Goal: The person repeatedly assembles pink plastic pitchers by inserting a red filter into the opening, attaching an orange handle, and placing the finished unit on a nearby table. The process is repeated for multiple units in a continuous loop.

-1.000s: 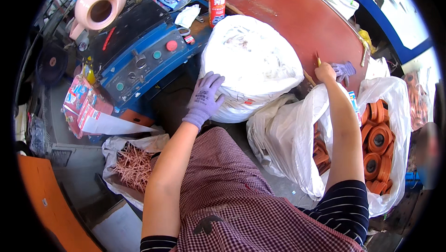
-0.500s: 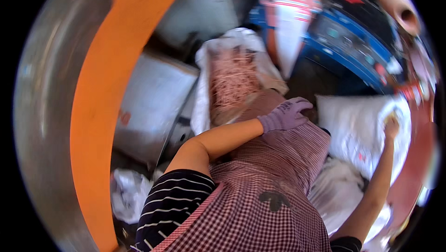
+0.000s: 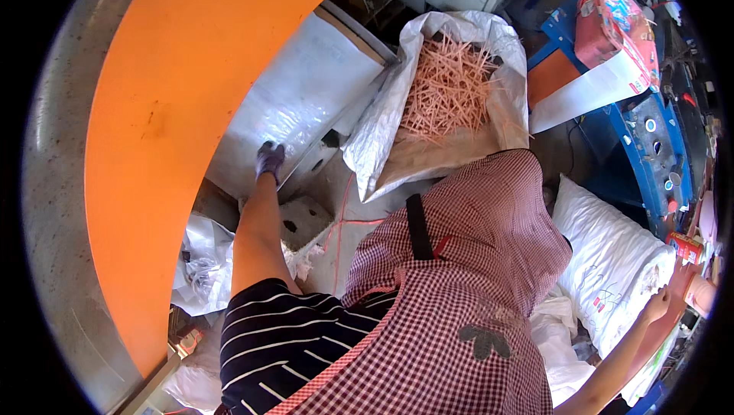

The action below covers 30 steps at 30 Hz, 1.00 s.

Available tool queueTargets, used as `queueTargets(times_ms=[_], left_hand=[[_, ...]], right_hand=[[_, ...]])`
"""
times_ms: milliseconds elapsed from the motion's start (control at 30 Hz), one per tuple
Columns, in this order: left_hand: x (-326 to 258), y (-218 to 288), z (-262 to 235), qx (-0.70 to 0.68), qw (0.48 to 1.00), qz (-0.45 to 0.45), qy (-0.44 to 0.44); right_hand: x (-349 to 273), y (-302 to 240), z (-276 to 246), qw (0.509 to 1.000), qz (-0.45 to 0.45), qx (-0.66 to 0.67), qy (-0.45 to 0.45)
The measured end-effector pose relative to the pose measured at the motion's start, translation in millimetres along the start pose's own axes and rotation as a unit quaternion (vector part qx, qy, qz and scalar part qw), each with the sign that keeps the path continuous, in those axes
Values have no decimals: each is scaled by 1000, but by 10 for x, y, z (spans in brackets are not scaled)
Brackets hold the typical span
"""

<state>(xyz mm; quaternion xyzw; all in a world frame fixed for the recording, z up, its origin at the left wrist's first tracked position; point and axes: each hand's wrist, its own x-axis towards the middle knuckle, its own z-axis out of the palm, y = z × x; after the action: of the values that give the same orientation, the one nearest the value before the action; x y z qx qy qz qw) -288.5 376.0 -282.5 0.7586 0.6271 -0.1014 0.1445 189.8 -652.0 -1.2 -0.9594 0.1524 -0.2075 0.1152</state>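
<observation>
My left hand (image 3: 270, 161), in a purple glove, reaches to the left, its fingers stretched against the near side of a pale grey box-like panel (image 3: 248, 120). Crinkled, shiny clear plastic (image 3: 298, 120) lies on that surface just beyond the fingertips. Bare and off to the far right, my right hand (image 3: 656, 305) is closed beside the open end of a stuffed white sack (image 3: 612, 262). What its fingers hold, if anything, is too small to make out. A white sack lined with brown (image 3: 369, 156) stands open ahead of me, full of thin pinkish-orange sticks (image 3: 447, 94).
A large orange panel (image 3: 153, 117) curves along the left. Blue machinery (image 3: 646, 151) with a red-and-white carton (image 3: 612, 32) stands at the right. Clear plastic bags (image 3: 205, 262) lie at lower left. A red cord (image 3: 340, 231) crosses the floor.
My left hand has gone from the apron over my lap to the grey panel at the left. My right hand stays near the white sack's end. The view has shifted and sharpened.
</observation>
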Motion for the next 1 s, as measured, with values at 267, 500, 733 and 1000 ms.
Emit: queueTargets(times_ms=[267, 500, 733, 1000], left_hand=[[-1799, -1603, -271, 47, 972, -183, 137], [-2273, -1463, -580, 341, 927, -156, 11], [-2399, -2120, -214, 451, 873, -127, -132], [-1640, -2313, -695, 129, 903, -113, -393]], right_hand=[[-1499, -1542, 184, 958, 11, 263, -110], [-2073, -2334, 821, 884, -84, 348, -300], [-2284, -2047, 1132, 847, -50, 399, -348], [-2893, -1524, 1390, 828, 110, 415, -360]])
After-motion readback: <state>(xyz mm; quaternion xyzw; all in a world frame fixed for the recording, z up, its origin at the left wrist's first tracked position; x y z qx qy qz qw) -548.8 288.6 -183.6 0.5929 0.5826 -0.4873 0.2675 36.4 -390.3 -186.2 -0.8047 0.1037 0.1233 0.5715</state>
